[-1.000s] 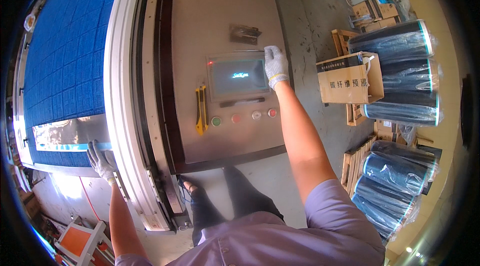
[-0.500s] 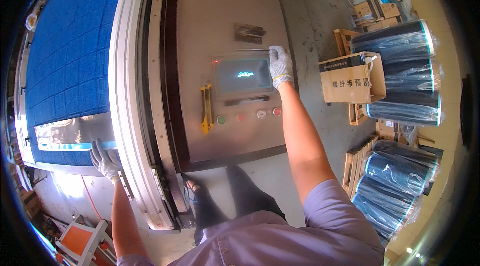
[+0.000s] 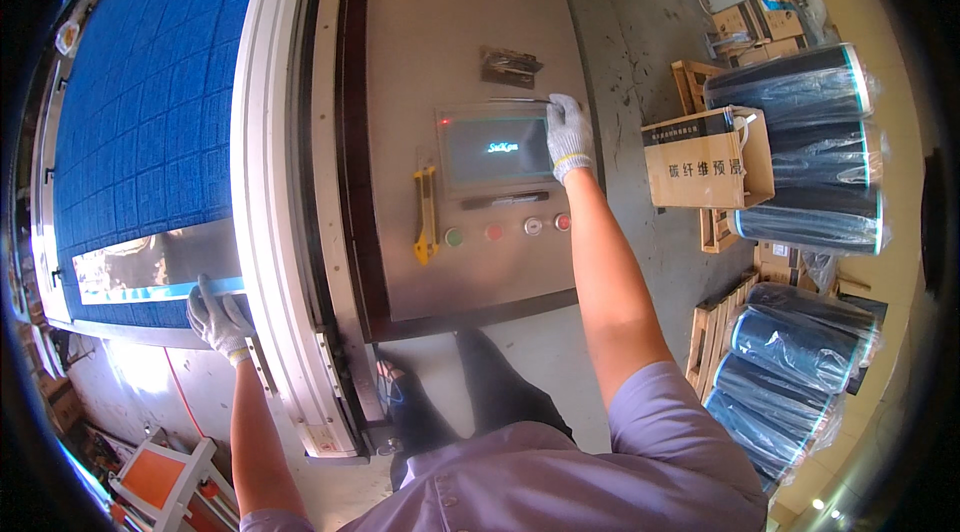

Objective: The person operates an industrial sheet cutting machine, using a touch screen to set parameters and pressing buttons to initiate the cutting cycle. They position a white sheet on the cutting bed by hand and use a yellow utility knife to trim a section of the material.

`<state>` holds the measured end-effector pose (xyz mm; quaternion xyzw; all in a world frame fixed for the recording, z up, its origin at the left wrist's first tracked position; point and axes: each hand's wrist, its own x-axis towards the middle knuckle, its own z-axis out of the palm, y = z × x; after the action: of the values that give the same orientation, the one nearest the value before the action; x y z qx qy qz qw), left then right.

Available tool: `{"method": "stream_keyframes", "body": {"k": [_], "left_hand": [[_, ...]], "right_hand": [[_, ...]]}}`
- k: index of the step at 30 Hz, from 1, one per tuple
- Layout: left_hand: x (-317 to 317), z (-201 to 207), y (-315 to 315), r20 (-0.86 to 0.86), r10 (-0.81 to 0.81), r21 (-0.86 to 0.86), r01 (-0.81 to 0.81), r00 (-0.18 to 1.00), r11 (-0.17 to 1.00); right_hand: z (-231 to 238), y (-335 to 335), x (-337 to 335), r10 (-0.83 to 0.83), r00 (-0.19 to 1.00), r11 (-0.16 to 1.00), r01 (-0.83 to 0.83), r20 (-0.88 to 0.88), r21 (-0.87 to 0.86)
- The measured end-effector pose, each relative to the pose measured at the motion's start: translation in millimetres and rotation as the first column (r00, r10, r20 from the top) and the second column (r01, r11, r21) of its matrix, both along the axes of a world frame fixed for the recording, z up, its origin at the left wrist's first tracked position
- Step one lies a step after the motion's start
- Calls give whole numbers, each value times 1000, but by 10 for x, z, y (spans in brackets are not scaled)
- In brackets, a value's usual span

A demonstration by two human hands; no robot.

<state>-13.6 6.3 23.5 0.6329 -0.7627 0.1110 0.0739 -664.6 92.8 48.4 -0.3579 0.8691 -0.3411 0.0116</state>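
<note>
My left hand, in a grey knit glove, rests at the near edge of the blue textured bed. Its fingers are spread and the tips touch the light-blue border of a dark, glossy sheet strip. The white beam hides the strip's right end. My right hand, gloved the same way, lies at the right edge of a lit touchscreen on a metal control panel. Its fingers are extended and hold nothing visible; contact with the glass is hard to make out.
Below the screen are a dark pen and round buttons. A yellow utility knife lies to their left. On the right, a cardboard box stands by plastic-wrapped dark rolls on pallets. An orange-topped stand is at lower left.
The whole view has shifted slightly, with the panel and bed a little farther right in the picture. Both hands stay at about the same spots on the strip and the screen edge.
</note>
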Motion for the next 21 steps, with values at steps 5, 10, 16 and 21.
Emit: {"method": "stream_keyframes", "body": {"k": [5,10,16,21], "left_hand": [[75,-46,-7,4,1,-5,-1,1000,1000],[22,-56,-35,7,-37,-118,38,999,992],[71,-50,-70,76,-53,25,51,996,998],[78,-57,-69,77,-39,19,38,996,999]], "right_hand": [[-70,30,6,16,999,998,-13,49,-57],[-66,70,-27,43,998,993,-37,52,-114],[-52,68,-14,29,995,992,-17,93,-126],[-2,65,4,18,996,996,-10,90,-87]]}}
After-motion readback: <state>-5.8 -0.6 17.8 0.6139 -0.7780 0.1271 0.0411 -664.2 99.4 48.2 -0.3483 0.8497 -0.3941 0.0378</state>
